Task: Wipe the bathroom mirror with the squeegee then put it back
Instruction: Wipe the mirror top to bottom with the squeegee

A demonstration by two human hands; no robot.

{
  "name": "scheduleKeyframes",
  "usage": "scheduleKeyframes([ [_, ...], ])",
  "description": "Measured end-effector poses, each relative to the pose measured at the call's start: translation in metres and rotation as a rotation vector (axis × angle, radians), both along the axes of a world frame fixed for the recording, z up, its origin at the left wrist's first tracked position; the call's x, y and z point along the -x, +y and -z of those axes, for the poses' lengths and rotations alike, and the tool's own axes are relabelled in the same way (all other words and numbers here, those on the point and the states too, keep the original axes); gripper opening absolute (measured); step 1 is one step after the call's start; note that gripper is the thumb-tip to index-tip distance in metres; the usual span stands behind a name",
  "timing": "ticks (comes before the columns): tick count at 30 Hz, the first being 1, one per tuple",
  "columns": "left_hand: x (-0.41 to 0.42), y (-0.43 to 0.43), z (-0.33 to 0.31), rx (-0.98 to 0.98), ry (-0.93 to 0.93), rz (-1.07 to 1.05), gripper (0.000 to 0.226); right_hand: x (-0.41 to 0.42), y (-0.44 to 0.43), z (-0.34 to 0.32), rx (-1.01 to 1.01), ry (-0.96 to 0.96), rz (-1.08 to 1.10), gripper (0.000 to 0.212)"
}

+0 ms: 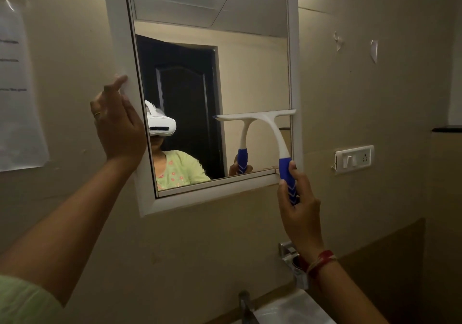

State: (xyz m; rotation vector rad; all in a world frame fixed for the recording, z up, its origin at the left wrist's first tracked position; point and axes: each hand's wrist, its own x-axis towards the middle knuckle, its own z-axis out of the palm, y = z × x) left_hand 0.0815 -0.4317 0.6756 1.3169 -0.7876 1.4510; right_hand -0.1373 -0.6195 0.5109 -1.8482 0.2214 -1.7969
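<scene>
A white-framed mirror [252,78] hangs tilted on the beige wall. My right hand [298,206] grips the blue handle of a white squeegee [271,126]. Its blade lies flat across the lower right part of the glass, reaching the right frame edge. My left hand [117,123] rests against the left side of the mirror frame [120,36], fingers spread, holding nothing. The glass reflects a person with a white headset, a dark door and the squeegee.
A white switch and socket plate [353,158] sits on the wall right of the mirror. A paper notice [17,86] hangs at far left. Below are a chrome tap [246,303], a white basin [287,308] and a metal holder [291,256].
</scene>
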Motion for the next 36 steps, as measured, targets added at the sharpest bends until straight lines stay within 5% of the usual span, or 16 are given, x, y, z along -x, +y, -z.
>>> scheduleKeyframes([
  [36, 0.007, 0.000, 0.000, 0.007, 0.017, 0.022, 0.035, 0.026, 0.014, 0.079, -0.042, 0.134, 0.019, 0.045],
])
